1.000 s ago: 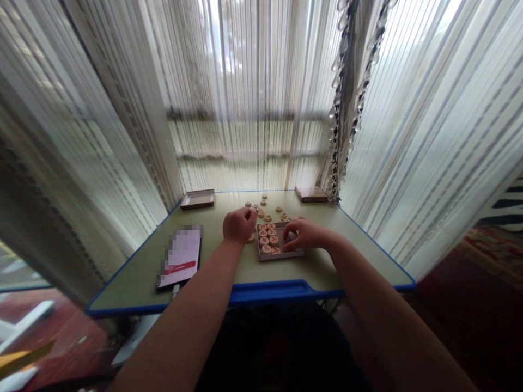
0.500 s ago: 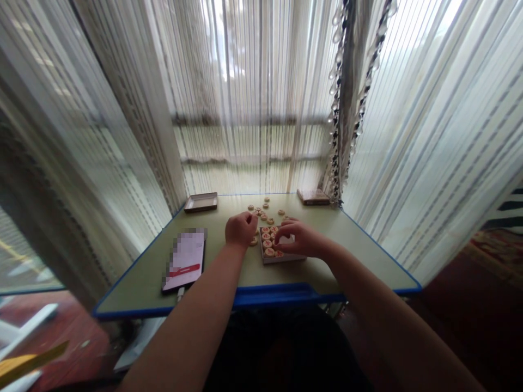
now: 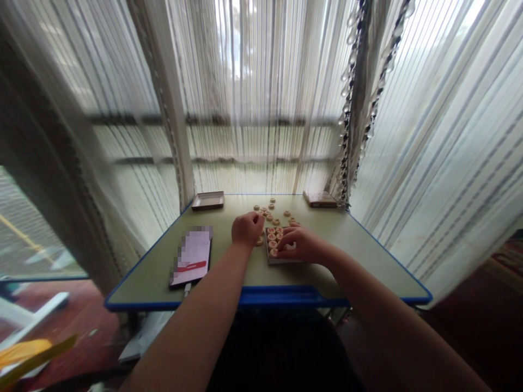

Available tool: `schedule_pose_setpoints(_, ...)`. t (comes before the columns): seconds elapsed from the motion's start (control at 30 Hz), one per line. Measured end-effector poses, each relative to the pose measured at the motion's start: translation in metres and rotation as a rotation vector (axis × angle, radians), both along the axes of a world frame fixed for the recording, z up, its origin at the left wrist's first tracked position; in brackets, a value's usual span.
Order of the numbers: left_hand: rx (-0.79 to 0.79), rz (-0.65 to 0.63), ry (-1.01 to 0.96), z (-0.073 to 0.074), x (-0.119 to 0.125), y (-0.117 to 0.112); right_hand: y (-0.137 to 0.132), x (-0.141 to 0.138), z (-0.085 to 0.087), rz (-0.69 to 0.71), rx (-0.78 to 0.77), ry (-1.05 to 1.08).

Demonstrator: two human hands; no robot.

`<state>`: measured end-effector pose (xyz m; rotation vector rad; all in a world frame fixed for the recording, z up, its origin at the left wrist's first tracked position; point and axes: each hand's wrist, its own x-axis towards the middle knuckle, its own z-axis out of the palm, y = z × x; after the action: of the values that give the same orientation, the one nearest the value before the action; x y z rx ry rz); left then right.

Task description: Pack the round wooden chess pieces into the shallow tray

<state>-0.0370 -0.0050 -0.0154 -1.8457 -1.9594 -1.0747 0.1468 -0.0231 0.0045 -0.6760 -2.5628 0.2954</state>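
A shallow box (image 3: 281,259) on the green table (image 3: 351,250) holds round wooden game pieces with red marks (image 3: 272,237). My right hand (image 3: 301,244) lies over the box with its fingers curled down among the pieces; what the fingertips hold is hidden. My left hand (image 3: 247,228) rests just left of the box as a loose fist, fingers closed near loose pieces (image 3: 272,213) scattered behind the box.
A phone or card with a red stripe (image 3: 192,260) lies at the table's left. A shallow tin lid (image 3: 208,200) sits at the back left, a small flat box (image 3: 320,198) at the back right. Sheer curtains (image 3: 408,136) hang round the table on three sides.
My right hand has slid left across the box, from its right part onto the pieces. The left hand stays a fist. The camera has shifted a little.
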Motion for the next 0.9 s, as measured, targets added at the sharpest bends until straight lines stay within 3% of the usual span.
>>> schedule_pose_setpoints(0.67,-0.013,-0.014,0.002,0.0015,0.0008,0.0003,0.0005,0.0026,0.0013,-0.019,-0.046,0.023)
schedule_pose_setpoints(0.9,0.002,0.016,-0.073,-0.0008,-0.0031,0.0073,0.0049,0.0068,0.003,-0.075,-0.023,0.123)
